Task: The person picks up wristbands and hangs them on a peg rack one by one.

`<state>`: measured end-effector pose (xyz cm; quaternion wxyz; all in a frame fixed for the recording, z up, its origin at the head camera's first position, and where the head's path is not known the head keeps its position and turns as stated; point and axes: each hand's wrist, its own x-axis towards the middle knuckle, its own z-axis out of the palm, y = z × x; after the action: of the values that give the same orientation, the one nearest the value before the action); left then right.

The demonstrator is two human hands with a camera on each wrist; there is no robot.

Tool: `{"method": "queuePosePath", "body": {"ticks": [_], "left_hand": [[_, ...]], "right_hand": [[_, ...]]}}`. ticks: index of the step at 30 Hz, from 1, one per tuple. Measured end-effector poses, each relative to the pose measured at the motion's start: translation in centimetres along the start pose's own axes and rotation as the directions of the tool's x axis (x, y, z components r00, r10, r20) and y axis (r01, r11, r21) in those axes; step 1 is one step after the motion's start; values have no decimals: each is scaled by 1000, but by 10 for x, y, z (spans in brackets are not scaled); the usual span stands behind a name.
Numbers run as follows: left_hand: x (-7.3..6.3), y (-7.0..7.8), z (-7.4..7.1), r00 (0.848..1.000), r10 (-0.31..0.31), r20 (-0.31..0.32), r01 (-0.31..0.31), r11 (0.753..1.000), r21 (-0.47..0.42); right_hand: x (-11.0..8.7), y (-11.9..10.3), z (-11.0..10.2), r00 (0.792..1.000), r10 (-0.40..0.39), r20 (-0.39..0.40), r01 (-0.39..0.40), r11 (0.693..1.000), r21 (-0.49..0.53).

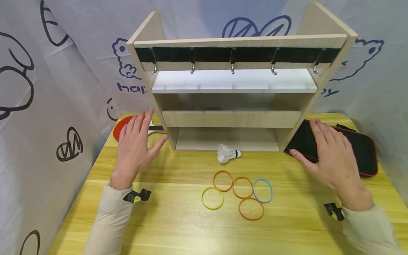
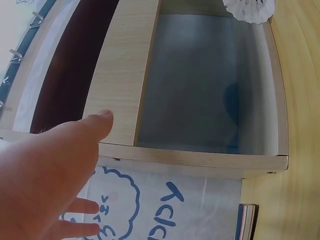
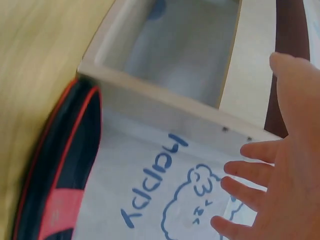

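A light wooden shelf rack point(image 1: 231, 119) stands upright at the back of the table, with several metal hooks point(image 1: 232, 68) along a black strip near its top. My left hand point(image 1: 132, 148), fingers straight and thumb spread, is at the rack's left side; in the left wrist view its thumb point(image 2: 100, 124) overlaps the side edge. Beyond that hand lies a red table tennis paddle point(image 1: 122, 128), partly hidden. On the other side my right hand point(image 1: 334, 159) is spread and holds nothing. It overlaps a black zip case point(image 1: 364, 150) with red trim in the head view.
A white shuttlecock point(image 1: 225, 153) lies at the rack's front edge. Nearer on the wooden table point(image 1: 178, 219) are thin rings: a yellow ring point(image 1: 203, 202), a blue ring point(image 1: 272, 194) and three orange ones. White cloth point(image 1: 79, 102) with drawings surrounds the back and sides.
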<state>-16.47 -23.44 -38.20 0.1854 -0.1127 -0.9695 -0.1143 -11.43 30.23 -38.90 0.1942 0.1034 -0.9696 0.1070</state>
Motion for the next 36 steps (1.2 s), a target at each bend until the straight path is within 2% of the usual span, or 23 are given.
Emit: {"method": "queuePosePath", "body": {"ticks": [6,9,13,19,20,24,27,31,34,36], "left_hand": [[1,0,8,997,24,-67,-33,991,-131],[5,-2,16,994,29,-108,-56,964,-261],[11,-4,28,989,13,-148,-80,888,-452],[17,-3,38,980,-44,-192,-84,785,-613],[18,-2,40,979,-63,-195,-79,762,-642],[21,4,46,969,-149,-198,-59,638,-768],[23,8,52,956,-198,-218,-67,573,-817],[25,10,59,931,-243,-271,-99,548,-831],[26,11,60,913,-264,-311,-126,542,-831],[27,12,59,905,-269,-330,-138,549,-824]], "right_hand": [[-8,-14,11,999,-43,-30,45,996,81],[-13,-21,18,999,-53,-11,54,992,110],[-18,-31,28,996,-86,14,83,988,133],[-25,-37,45,989,-141,45,132,979,158],[-25,-38,47,987,-147,57,136,976,168],[-27,-40,54,979,-174,105,150,968,200],[-27,-44,57,970,-195,148,161,964,212],[-28,-51,59,955,-200,221,147,961,236],[-30,-56,61,943,-196,269,117,952,282],[-31,-60,63,933,-200,301,101,944,315]]}}
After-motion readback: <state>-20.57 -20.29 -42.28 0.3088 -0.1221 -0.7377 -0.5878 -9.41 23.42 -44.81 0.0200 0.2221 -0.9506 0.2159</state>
